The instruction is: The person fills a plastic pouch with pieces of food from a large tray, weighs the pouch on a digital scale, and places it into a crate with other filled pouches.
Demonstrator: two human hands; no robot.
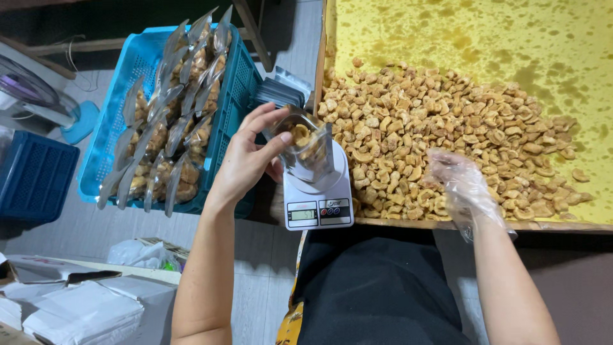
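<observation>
The left hand pinched the open pouch on the scale (light, floppy, slick, best gripped by its rim), while the gloved right hand, fingers loosely curled, rested on the nuts at three o'clock.

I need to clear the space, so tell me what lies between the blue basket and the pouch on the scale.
In the head view, the left hand holding the pouch, and a stack of empty pouches beside the basket.
</observation>
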